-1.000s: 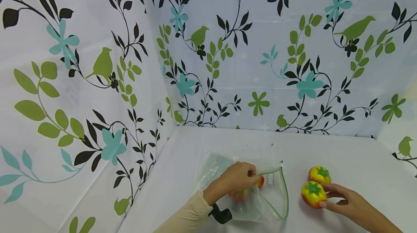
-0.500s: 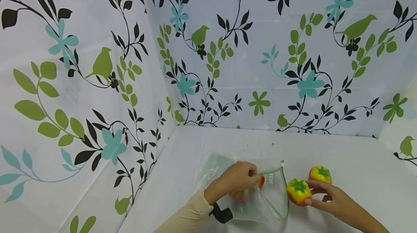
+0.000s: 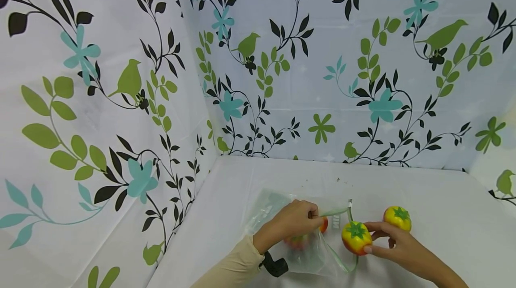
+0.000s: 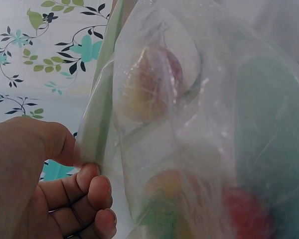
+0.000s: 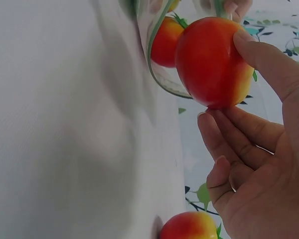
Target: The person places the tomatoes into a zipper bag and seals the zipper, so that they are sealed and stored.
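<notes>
My left hand pinches the green-edged rim of a clear plastic bag, which lies on its side with its mouth toward the right. Red and yellow toy fruit shows blurred through the plastic in the left wrist view. Between thumb and fingertips, my right hand holds a yellow-red toy fruit with a green top, right at the bag's mouth. In the right wrist view this held fruit overlaps another red fruit inside the bag.
One more yellow-red fruit stands on the white table, behind my right hand. A patterned curtain hangs behind the table and along its left side. A black strap is by my left wrist.
My right hand has carried its fruit leftward, away from the other fruit and up to the bag's mouth. My left hand has stayed in place on the rim.
</notes>
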`<state>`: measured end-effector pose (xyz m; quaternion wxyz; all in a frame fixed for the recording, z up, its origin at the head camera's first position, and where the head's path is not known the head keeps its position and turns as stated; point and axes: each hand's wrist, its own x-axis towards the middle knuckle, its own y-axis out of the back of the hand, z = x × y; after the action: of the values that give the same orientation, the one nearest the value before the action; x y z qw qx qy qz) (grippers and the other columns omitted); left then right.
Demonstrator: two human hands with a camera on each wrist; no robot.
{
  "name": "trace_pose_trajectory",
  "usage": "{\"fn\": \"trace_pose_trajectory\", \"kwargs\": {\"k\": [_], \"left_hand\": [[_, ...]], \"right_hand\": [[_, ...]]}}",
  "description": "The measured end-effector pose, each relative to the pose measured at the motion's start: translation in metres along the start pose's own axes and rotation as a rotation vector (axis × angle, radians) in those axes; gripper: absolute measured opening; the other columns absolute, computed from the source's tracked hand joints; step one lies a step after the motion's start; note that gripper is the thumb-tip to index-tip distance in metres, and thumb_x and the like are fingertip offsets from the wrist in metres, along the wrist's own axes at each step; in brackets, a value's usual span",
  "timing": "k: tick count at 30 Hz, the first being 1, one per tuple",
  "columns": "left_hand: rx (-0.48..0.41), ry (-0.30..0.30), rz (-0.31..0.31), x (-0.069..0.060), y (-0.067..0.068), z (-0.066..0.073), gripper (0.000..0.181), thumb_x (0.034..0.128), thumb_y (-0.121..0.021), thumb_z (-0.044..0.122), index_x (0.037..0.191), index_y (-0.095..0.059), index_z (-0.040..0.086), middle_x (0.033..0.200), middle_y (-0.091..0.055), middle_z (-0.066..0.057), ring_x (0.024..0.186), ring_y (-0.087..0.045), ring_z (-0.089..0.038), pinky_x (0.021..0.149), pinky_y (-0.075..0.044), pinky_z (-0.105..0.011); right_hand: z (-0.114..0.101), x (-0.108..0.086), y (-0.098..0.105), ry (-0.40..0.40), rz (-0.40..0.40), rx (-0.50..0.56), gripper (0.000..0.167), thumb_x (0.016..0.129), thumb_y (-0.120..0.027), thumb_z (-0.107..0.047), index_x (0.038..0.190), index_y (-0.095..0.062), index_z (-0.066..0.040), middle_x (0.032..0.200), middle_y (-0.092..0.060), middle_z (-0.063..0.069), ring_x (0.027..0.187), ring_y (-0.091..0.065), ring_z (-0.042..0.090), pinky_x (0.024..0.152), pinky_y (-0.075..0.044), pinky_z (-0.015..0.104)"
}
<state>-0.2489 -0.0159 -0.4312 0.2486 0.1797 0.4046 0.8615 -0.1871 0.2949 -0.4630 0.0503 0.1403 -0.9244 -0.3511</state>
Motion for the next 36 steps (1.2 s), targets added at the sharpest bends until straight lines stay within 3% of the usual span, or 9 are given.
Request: {"fn": "trace_pose_trajectory", "kwargs": {"k": [7, 17, 23, 30, 36], "left_hand": [[0.015, -0.010, 0.006, 0.000, 0.001, 0.000, 0.030, 0.0964, -0.064, 0.030, 0.068, -0.059, 0.022, 0.058, -0.045, 0.013, 0.049, -0.041, -0.005, 0.049, -0.033, -0.021], [0.012, 0.004, -0.006, 0.000, 0.002, 0.001, 0.026, 0.0943, -0.063, 0.029, 0.070, -0.059, 0.022, 0.057, -0.042, 0.011, 0.050, -0.042, -0.006, 0.050, -0.033, -0.022], [0.019, 0.011, -0.013, 0.001, 0.002, 0.001, 0.025, 0.0944, -0.064, 0.031, 0.072, -0.060, 0.022, 0.059, -0.047, 0.011, 0.050, -0.046, -0.006, 0.050, -0.035, -0.022], [0.037, 0.010, -0.007, 0.001, 0.001, 0.002, 0.027, 0.0960, -0.066, 0.033, 0.072, -0.061, 0.022, 0.060, -0.049, 0.012, 0.052, -0.046, -0.005, 0.051, -0.036, -0.021], [0.048, -0.004, -0.002, 0.001, 0.001, 0.002, 0.029, 0.0981, -0.068, 0.035, 0.072, -0.061, 0.023, 0.059, -0.051, 0.013, 0.051, -0.045, -0.004, 0.050, -0.035, -0.021]], "right_hand": [[-0.007, 0.007, -0.005, 0.025, -0.010, 0.000, 0.057, 0.095, -0.079, -0.035, 0.139, -0.064, -0.003, 0.132, -0.071, 0.010, 0.103, -0.066, 0.020, 0.071, -0.047, 0.025], [-0.009, 0.016, -0.015, 0.122, -0.032, 0.010, 0.053, 0.096, -0.079, -0.032, 0.139, -0.064, -0.005, 0.132, -0.071, 0.010, 0.101, -0.063, -0.002, 0.071, -0.048, 0.024], [-0.011, 0.020, -0.020, 0.130, -0.073, 0.027, 0.054, 0.096, -0.079, -0.032, 0.140, -0.063, -0.004, 0.130, -0.071, 0.008, 0.099, -0.062, 0.000, 0.074, -0.049, 0.023], [-0.015, 0.026, -0.029, 0.151, -0.088, -0.002, 0.055, 0.094, -0.080, -0.036, 0.138, -0.065, -0.006, 0.115, -0.072, -0.002, 0.091, -0.060, 0.001, 0.071, -0.047, 0.024], [-0.016, 0.030, -0.034, 0.198, -0.109, 0.016, 0.055, 0.094, -0.081, -0.033, 0.138, -0.065, -0.004, 0.120, -0.072, 0.003, 0.092, -0.061, 0.001, 0.071, -0.048, 0.023]]}}
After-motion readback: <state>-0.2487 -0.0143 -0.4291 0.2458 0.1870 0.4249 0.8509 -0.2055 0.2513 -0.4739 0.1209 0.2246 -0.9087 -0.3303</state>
